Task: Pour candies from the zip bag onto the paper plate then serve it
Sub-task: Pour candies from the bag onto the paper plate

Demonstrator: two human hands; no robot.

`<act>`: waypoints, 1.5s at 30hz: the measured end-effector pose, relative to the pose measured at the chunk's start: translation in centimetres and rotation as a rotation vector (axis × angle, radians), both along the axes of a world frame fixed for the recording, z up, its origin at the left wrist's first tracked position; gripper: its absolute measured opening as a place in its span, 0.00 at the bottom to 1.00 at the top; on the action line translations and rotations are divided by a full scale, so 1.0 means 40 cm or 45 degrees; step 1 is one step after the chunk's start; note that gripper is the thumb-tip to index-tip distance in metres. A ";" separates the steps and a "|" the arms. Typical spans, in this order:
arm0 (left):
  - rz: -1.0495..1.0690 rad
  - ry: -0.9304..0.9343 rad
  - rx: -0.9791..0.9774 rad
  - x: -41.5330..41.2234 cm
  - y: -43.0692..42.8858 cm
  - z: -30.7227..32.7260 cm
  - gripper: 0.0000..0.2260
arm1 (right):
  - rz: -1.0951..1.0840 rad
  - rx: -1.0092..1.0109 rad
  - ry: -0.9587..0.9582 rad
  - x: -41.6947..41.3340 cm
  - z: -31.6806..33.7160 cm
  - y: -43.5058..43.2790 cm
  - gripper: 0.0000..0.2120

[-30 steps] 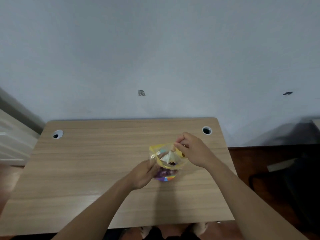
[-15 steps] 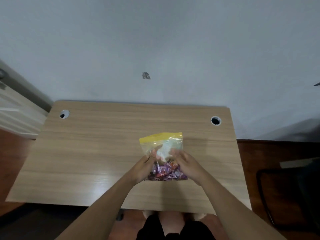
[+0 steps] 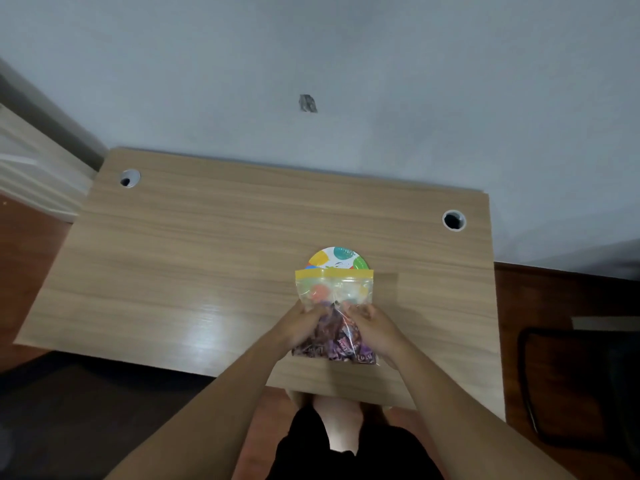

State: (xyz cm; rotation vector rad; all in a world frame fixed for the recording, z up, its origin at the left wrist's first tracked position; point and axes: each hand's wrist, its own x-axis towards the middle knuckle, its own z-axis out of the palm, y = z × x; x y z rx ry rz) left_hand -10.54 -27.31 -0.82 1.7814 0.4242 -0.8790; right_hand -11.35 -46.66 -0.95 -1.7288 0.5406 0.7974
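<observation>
A clear zip bag (image 3: 335,292) with a yellow zip strip lies over the near part of the table, its mouth pointing away from me. Purple-wrapped candies (image 3: 337,342) fill its near half. My left hand (image 3: 300,323) grips the bag's left side and my right hand (image 3: 372,327) grips its right side, at the middle. A white paper plate (image 3: 337,258) with coloured dots lies on the table just beyond the bag; the bag's far end covers the plate's near part.
The wooden table (image 3: 207,265) has a cable hole at the far left (image 3: 130,177) and one at the far right (image 3: 454,220). A grey wall stands behind it. A dark chair (image 3: 581,382) is at the right. My legs show below the table's near edge.
The bag went from being held open and upright by its mouth to lying flat with both hands on its middle. The paper plate has come into sight beyond the bag. The view tilted downward.
</observation>
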 end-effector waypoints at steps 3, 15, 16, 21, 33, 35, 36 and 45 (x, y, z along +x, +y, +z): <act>-0.024 -0.003 -0.009 -0.003 0.002 -0.019 0.11 | 0.048 -0.034 0.021 0.002 -0.012 0.008 0.16; -0.078 -0.046 0.038 -0.009 0.007 -0.058 0.12 | 0.096 0.006 0.071 0.005 -0.081 0.009 0.18; -0.057 -0.037 0.044 -0.008 0.007 -0.060 0.12 | 0.111 0.017 0.077 0.005 -0.085 0.008 0.17; -0.070 -0.009 0.021 -0.012 0.009 -0.075 0.18 | 0.178 -0.020 0.111 -0.002 -0.107 0.004 0.19; -0.062 0.000 0.020 -0.028 0.016 -0.096 0.13 | 0.174 -0.125 0.107 -0.013 -0.147 -0.004 0.23; -0.057 -0.008 0.034 -0.034 0.021 -0.104 0.13 | 0.162 -0.098 0.111 -0.017 -0.145 -0.006 0.25; -0.061 -0.016 0.015 -0.036 0.023 -0.107 0.13 | 0.156 -0.085 0.112 -0.017 -0.144 -0.006 0.25; 0.009 0.007 -0.033 -0.040 0.018 -0.092 0.05 | 0.101 -0.121 0.122 -0.025 -0.160 -0.008 0.22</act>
